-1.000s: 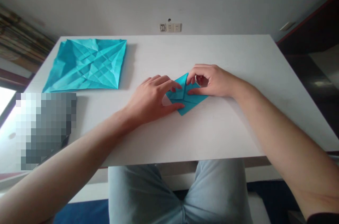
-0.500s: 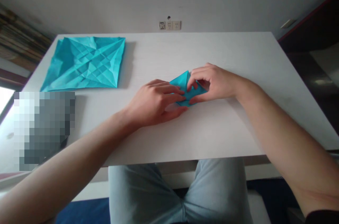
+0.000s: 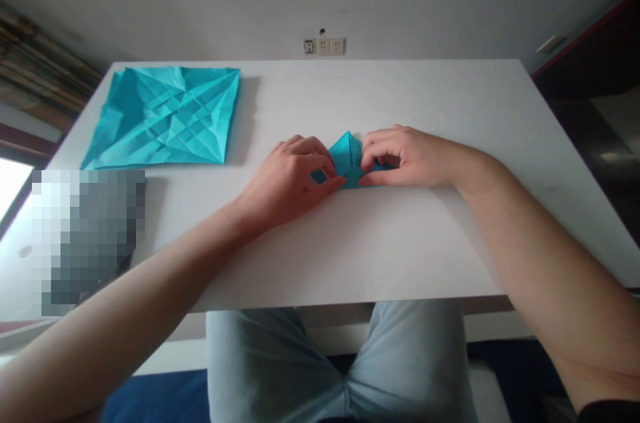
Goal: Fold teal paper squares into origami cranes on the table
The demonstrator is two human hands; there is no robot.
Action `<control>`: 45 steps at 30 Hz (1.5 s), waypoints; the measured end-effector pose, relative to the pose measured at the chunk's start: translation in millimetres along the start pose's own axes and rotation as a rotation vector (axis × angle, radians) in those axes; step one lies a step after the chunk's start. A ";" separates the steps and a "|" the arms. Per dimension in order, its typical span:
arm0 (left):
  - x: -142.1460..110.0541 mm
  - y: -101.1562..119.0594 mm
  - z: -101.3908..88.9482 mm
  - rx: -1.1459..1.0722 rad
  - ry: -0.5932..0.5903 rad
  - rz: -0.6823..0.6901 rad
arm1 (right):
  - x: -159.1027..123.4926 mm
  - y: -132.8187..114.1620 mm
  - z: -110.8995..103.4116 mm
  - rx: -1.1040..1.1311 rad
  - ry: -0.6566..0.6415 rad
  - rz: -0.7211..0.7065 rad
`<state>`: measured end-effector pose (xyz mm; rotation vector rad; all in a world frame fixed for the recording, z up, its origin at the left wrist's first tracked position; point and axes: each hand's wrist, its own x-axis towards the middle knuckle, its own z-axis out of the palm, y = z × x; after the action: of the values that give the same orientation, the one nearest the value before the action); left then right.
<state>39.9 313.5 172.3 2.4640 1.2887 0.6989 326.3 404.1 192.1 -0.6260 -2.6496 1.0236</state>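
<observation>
A small folded piece of blue paper (image 3: pixel 347 157) lies on the white table (image 3: pixel 380 236) a little beyond its middle. My left hand (image 3: pixel 287 179) pinches the paper's left side with curled fingers and thumb. From the right, my right hand (image 3: pixel 403 157) pinches the other side, its fingers bent over the fold. Only a small triangular peak of the paper shows between the two hands; the rest is hidden under the fingers.
A large creased blue paper sheet (image 3: pixel 165 116) lies flat at the table's far left. A blurred grey patch (image 3: pixel 85 236) covers the near left edge. Wall sockets (image 3: pixel 323 46) sit behind the table. My knees (image 3: pixel 340 363) show under the near edge.
The lower half of the small paper has been folded up, so it now looks like a smaller triangle. Both hands have closed in on it from either side.
</observation>
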 end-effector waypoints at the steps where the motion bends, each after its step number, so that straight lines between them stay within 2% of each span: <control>1: 0.3 0.0 1.0 0.012 -0.006 -0.030 | 0.1 0.3 1.6 0.003 0.017 0.032; 5: 1.3 5.3 4.4 0.047 -0.016 -0.154 | 0.0 3.0 11.4 0.020 0.126 0.155; 10: 1.8 7.8 5.7 0.053 -0.057 -0.145 | 1.1 4.5 18.2 -0.055 0.122 0.154; 14: 0.5 2.5 6.7 0.056 -0.056 -0.129 | -3.2 5.5 10.8 -0.134 0.118 0.190; 18: -1.3 -1.5 5.7 0.021 -0.043 -0.083 | -13.4 7.2 -4.3 -0.168 0.052 0.298; 21: -1.7 -0.8 4.4 0.016 -0.071 -0.067 | -15.7 4.0 -7.3 -0.170 0.020 0.332; 27: 0.6 7.4 4.0 -0.021 -0.058 -0.126 | -7.2 -0.9 8.6 -0.233 0.092 0.301; 33: 4.0 11.7 6.1 -0.025 -0.050 -0.182 | -14.3 14.8 4.2 -0.191 0.096 0.239; 40: 4.3 -3.8 -4.8 -0.089 -0.119 -0.126 | 0.0 -4.2 22.4 -0.223 0.117 0.227; 45: 3.9 -13.2 -10.7 -0.133 -0.142 -0.083 | -1.2 -4.5 19.0 -0.153 0.083 0.244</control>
<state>26.9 324.4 176.5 2.2955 1.2424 0.5587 319.2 389.5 181.2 -1.0228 -2.6424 0.8360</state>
